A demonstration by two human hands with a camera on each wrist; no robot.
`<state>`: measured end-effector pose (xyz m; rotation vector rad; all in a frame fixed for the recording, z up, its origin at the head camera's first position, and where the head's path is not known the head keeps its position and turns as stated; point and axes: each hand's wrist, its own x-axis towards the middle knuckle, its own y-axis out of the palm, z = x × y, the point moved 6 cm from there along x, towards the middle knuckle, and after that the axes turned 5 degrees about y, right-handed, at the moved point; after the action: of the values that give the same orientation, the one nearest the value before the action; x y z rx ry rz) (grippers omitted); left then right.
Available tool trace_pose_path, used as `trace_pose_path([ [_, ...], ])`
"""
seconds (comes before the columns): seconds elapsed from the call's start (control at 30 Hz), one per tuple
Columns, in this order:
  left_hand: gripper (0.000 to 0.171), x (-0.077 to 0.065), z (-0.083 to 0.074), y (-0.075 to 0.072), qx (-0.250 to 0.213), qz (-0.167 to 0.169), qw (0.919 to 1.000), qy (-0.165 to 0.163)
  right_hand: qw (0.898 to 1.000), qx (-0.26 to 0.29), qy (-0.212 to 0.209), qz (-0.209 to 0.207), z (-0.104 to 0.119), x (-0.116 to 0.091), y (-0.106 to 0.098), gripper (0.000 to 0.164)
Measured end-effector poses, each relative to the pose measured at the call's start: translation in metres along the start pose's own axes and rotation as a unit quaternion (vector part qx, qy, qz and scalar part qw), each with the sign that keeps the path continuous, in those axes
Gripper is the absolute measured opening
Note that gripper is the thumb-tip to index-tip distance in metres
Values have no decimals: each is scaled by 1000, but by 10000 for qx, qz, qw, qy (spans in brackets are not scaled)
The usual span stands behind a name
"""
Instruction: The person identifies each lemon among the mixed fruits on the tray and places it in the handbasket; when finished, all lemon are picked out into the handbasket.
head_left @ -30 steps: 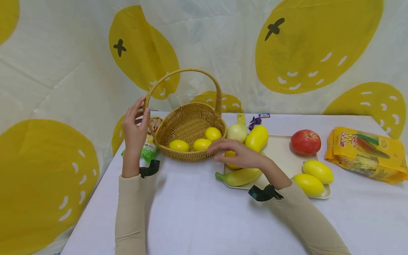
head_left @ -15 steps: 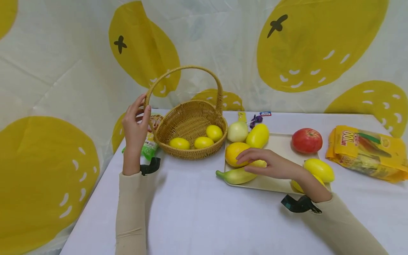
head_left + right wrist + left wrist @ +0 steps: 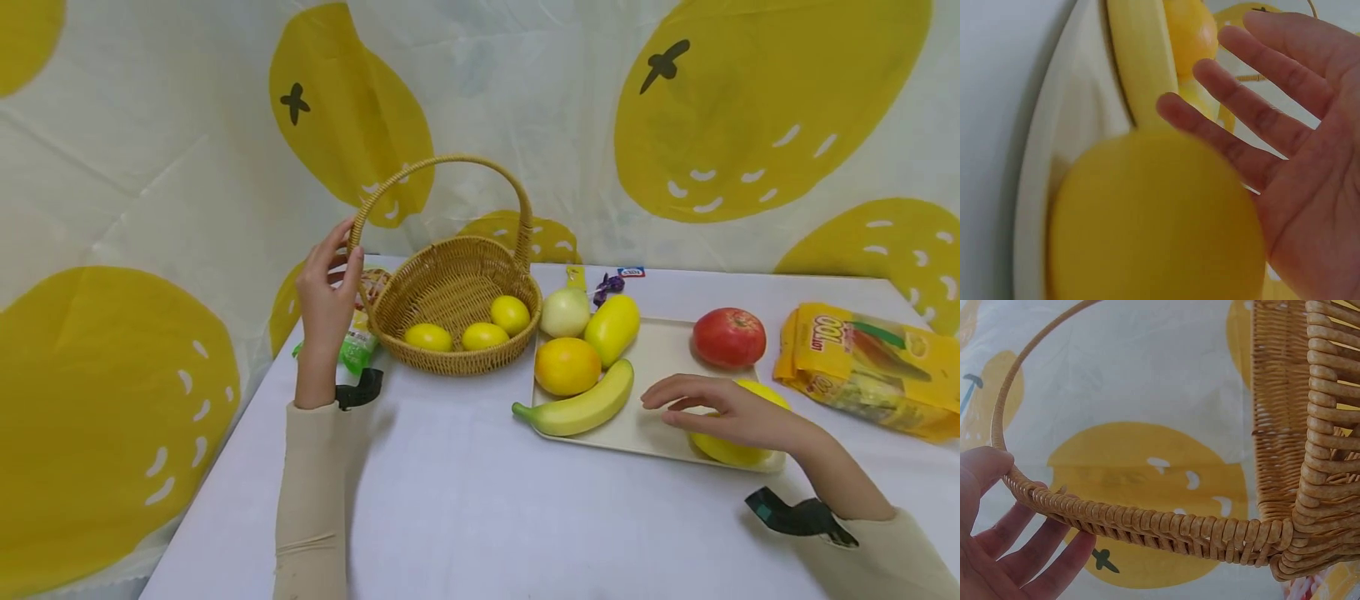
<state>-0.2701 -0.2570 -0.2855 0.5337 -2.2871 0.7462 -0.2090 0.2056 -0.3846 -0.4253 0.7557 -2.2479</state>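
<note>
My left hand [image 3: 327, 292] holds the side of the wicker basket's handle [image 3: 1166, 525], thumb on one side and fingers on the other. Three lemons [image 3: 484, 336] lie inside the wicker basket [image 3: 450, 287]. Over the right end of the cream tray [image 3: 652, 350], my right hand [image 3: 738, 412] hovers with fingers loosely extended and nothing in its grasp. Beneath it are yellow lemons [image 3: 727, 450], partly hidden by the hand; one lemon [image 3: 1157, 219] looms close beside the palm in the right wrist view.
On the tray's left sit a banana [image 3: 581, 406], an orange [image 3: 567, 367], a yellow mango [image 3: 613, 329] and a pale onion [image 3: 566, 312]. A red pomegranate [image 3: 729, 337] is at its back right. A yellow snack bag [image 3: 870, 367] lies farther right; a green-edged packet [image 3: 358, 342] is beside the basket.
My right hand has moved right, from the basket's front rim across the tray to above the lemons at its right end. My left hand has stayed at the basket handle.
</note>
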Motion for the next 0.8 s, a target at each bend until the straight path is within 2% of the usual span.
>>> trace_pose_path([
  [0.27,39,0,0,0,-51,17,10000,28,9962,-427,587,-475,-15,-36,-10,29],
  [0.4,40,0,0,0,-9,22,10000,-3,9957,-484,555,-561,-18,-45,-7,35],
  [0.6,40,-1,0,0,-18,4,10000,6,9954,-633,333,-643,-19,-43,-2,41],
  [0.8,39,-2,0,1,-56,9,10000,13,9942,-706,374,-726,-20,-32,6,41],
])
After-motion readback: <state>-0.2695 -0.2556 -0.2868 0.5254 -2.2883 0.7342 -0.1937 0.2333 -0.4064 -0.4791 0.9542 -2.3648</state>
